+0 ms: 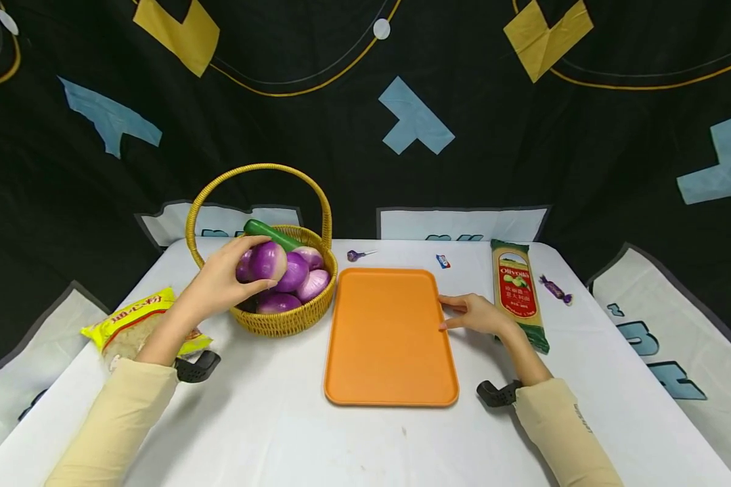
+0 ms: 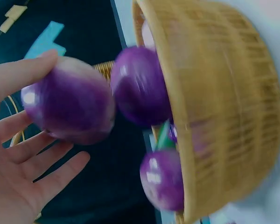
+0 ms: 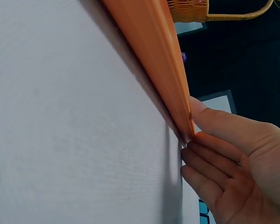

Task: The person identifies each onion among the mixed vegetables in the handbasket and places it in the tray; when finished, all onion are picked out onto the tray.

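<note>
Lifting one purple onion [image 1: 267, 261] just above the wicker basket [image 1: 286, 320], the left hand [image 1: 219, 281] curls round it; beside the basket, the orange tray [image 1: 387, 336] lies bare, the right hand [image 1: 478, 313] resting flat-fingered against its far edge. Several onions remain in the basket.

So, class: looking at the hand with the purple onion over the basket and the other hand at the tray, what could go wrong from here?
1. The left hand holds the round onion with fingertips only; it might slip back into the basket.
2. The right hand only touches the tray at its edge, so the tray could slide.
</note>
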`<state>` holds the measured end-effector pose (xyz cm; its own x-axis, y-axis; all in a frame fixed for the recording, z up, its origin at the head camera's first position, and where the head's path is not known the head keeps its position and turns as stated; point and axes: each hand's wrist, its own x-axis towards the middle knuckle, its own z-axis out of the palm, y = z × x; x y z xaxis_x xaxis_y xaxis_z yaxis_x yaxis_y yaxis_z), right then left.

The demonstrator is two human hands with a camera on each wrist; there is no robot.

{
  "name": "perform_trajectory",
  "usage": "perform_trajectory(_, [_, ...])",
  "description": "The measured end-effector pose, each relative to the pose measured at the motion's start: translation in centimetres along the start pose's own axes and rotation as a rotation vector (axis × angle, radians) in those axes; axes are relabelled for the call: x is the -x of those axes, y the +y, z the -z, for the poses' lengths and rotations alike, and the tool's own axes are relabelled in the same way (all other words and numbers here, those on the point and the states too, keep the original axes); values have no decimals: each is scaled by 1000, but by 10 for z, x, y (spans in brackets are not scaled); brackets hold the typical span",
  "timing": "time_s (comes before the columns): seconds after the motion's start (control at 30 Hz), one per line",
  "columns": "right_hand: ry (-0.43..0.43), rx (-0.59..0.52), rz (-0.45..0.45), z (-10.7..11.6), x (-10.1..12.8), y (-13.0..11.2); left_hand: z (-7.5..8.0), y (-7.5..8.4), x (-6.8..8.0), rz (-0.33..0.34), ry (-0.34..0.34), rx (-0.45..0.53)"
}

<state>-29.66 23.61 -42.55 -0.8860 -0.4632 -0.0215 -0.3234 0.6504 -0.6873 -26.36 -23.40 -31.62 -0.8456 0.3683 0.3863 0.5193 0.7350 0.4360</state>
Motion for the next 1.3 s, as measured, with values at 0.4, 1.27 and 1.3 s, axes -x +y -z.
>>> perform_trajectory(0.4, [-15, -70, -48, 1, 0, 1, -67, 51, -47, -149, -143, 110])
perform_trajectory(1.27, [-6, -99, -75, -4, -1, 2, -222, 90, -139, -42, -320, 129])
perform_trajectory(1.3, [-6, -99, -73, -4, 0, 3, -224, 90, -139, -36, -329, 121])
